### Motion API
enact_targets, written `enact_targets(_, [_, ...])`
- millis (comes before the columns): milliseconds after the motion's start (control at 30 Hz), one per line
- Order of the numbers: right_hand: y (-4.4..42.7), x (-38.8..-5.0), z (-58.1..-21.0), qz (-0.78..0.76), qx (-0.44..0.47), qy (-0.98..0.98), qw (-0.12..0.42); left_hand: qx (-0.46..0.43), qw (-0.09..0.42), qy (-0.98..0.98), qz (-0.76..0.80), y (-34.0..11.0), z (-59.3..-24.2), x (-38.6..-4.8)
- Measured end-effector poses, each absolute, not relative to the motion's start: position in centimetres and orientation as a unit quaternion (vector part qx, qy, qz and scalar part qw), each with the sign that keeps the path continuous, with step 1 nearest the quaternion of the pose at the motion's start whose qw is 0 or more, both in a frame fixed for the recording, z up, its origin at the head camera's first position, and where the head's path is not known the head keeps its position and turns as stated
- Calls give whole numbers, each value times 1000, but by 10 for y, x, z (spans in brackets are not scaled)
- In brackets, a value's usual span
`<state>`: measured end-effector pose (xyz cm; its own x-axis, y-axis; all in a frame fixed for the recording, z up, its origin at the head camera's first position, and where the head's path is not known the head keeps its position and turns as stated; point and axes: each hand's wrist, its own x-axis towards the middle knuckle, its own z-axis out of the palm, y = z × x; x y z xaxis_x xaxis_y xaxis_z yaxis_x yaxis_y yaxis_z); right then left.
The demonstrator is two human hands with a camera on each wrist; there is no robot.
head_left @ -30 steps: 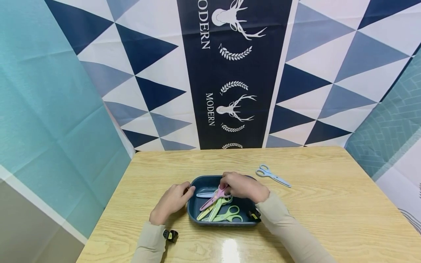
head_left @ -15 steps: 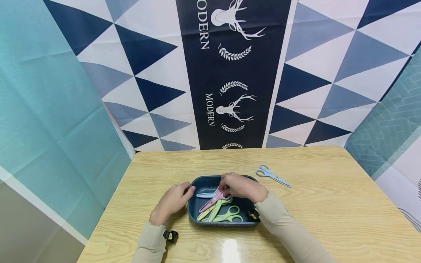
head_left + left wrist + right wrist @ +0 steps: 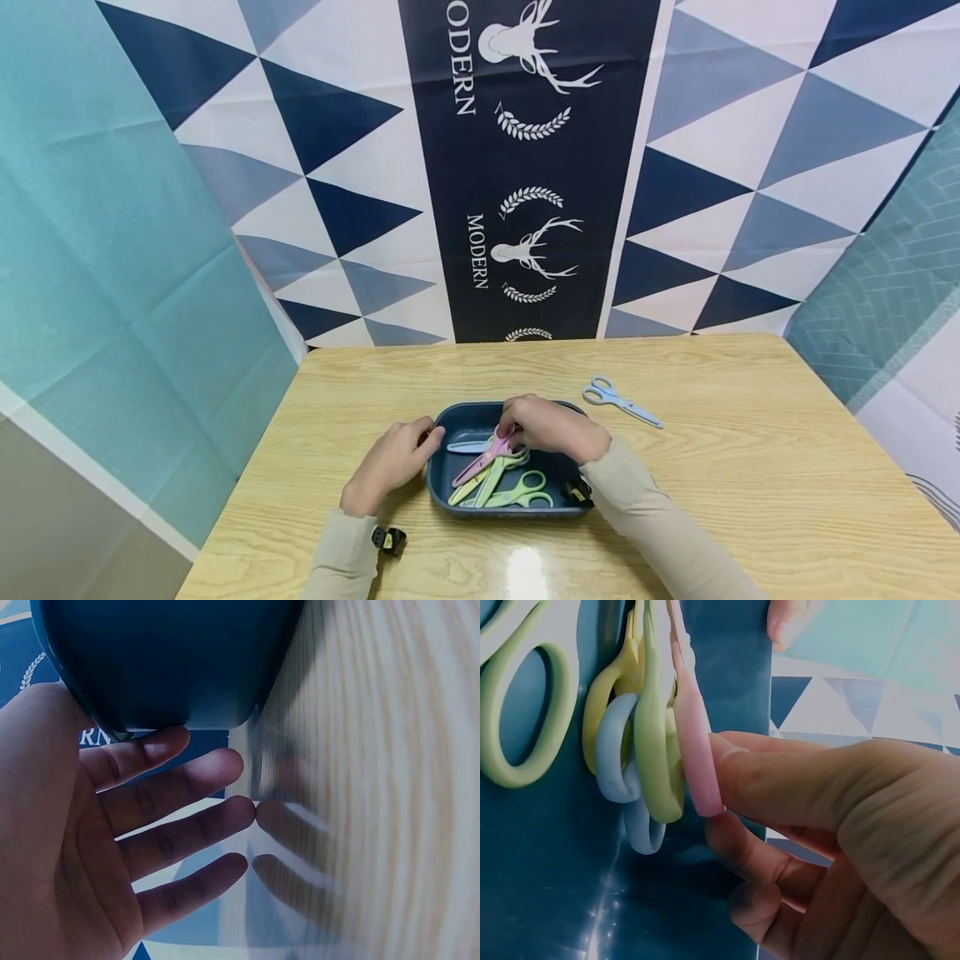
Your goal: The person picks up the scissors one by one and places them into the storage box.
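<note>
A dark blue plastic bin (image 3: pixel 562 498) stands on the table, holding several pairs of scissors. My right hand (image 3: pixel 551 425) reaches into it and pinches a handle loop of the pink scissors (image 3: pixel 483 458) between thumb and fingers. In the right wrist view the pink handle (image 3: pixel 697 750) lies beside a green, a blue and a yellow handle. Green scissors (image 3: pixel 517 496) lie nearer the front. My left hand (image 3: pixel 397 454) rests at the bin's left end, thumb at the rim. Its fingers (image 3: pixel 202 821) are spread and straight in the left wrist view; the thumb tip is hidden there.
Light blue scissors (image 3: pixel 622 402) lie on the wooden table (image 3: pixel 712 467), behind and to the right of the bin. A patterned cloth wall (image 3: pixel 540 167) rises at the table's back edge. A teal panel (image 3: pixel 135 292) stands at the left.
The pink scissors have shifted very slightly left under my right hand between the first frame and now. My left hand and the bin stay put.
</note>
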<state>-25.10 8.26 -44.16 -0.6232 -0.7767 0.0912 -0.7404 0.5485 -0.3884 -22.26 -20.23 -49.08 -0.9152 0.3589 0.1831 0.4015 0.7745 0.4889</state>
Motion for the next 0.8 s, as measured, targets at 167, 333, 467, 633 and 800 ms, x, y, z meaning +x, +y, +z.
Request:
enact_targets(167, [83,-249,-438,-189,-425,884,46,-203,44,-940,-269,-203,-493,-223])
enact_targets(333, [84,-249,-434,-186,-415,889,48,-200,44,-942,-266,-202,-493,-223])
enact_targets(467, [87,-248,-428,-192,-415,888,43,-201,45,-941,-267,-202,-493,-223])
enact_targets(633, [93,-247,-420,-197,-408,891,33,-200,42,-942,-267,-202,-492,-223])
enact_targets(800, [98,-245,-413,-210,-392,895,22,-202,44,-941,-266,-202,-493,-223])
